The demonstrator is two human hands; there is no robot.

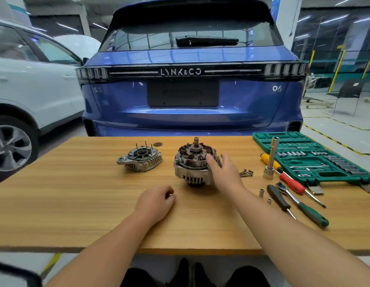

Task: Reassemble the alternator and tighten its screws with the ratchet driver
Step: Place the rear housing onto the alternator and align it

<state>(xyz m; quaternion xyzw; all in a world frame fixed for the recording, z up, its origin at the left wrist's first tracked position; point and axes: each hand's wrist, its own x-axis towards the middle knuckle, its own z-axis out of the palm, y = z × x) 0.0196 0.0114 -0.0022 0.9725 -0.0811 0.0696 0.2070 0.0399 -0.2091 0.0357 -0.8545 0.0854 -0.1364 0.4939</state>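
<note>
Workshop bay, glossy blue Lynk & Co hatchback [190,79] filling the upper centre, a white car [30,83] at upper left. Foreground: wood-grain laminate tabletop [76,204]. At frame centre stands the alternator body [192,164], a ribbed cast-aluminium housing with copper stator windings, claw-pole rotor and steel shaft pointing up. Well apart to its left lies the detached end cover [139,159], a finned grey casting with three thin studs upright. My right hand [223,170], fingers straight and spread, touches the alternator body's right flank. My left hand [156,203] rests on the table below centre, fingers curled; whether it holds anything I cannot tell. Just right of my right hand, a small heap of dark screws [246,173]. At right: a chrome socket extension [271,158] standing upright, a green-handled ratchet driver [302,206], a black-handled screwdriver [280,200], a red-handled screwdriver [294,183], and an open green moulded socket case [316,160].
</note>
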